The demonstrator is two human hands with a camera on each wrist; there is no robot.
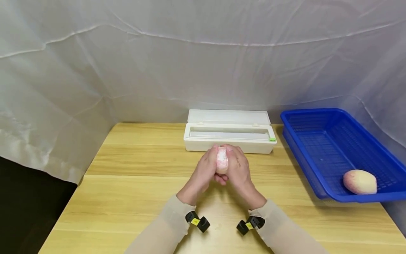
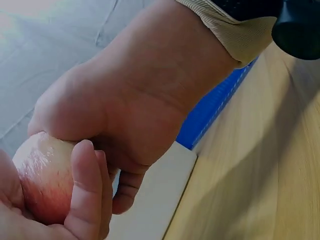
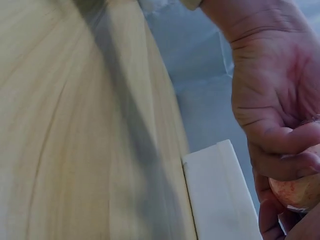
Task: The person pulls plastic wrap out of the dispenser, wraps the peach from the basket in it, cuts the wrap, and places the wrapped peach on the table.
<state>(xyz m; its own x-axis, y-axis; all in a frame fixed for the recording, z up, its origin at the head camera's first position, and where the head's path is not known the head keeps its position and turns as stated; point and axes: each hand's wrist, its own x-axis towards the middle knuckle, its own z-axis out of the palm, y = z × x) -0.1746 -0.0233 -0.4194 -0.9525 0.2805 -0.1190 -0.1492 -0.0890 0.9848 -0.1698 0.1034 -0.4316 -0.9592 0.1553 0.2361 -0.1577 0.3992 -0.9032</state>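
Note:
Both hands hold a peach (image 1: 222,160) between them, above the table in front of the white box. A shiny, wrinkled clear film covers its skin, which is pale with a red blush. My left hand (image 1: 205,169) grips it from the left side, its thumb along the top. From the right, my right hand (image 1: 238,167) curls round the fruit with its thumb on the near face. In the left wrist view the peach (image 2: 47,175) shows glossy between fingers; in the right wrist view only part of the peach (image 3: 290,192) appears, the rest cut off or behind fingers.
Behind the hands stands a long white box (image 1: 228,145), lid (image 1: 228,116) raised, with a pale roll (image 1: 228,135) inside. A blue basket (image 1: 304,165) at the right holds another peach (image 1: 360,182). Grey-white cloth (image 1: 203,70) hangs round the wooden table (image 1: 133,197).

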